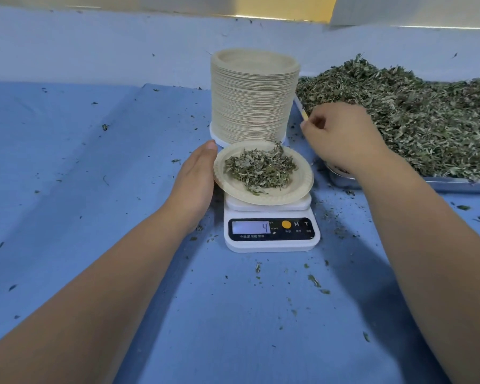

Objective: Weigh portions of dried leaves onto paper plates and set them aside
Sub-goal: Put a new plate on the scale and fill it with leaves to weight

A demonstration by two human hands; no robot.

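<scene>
The plate (pixel 263 173) of leaves (pixel 261 169) sits tilted on the scale (pixel 269 243) at frame centre; my left hand (pixel 197 176) lies along its left rim, thumb straight, fingers hidden beneath, so I cannot confirm a grip. My right hand (pixel 336 137) is curled over the tray (pixel 455 187) edge at right; I cannot tell whether it pinches anything. Risk: a one-sided lift tips the plate and spills the portion, or knocks the stack (pixel 252 98) just behind.

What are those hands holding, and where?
Left hand meets the plate at its left rim, fingers out of sight; grip cannot be told. Right hand is curled; contents unseen.
</scene>
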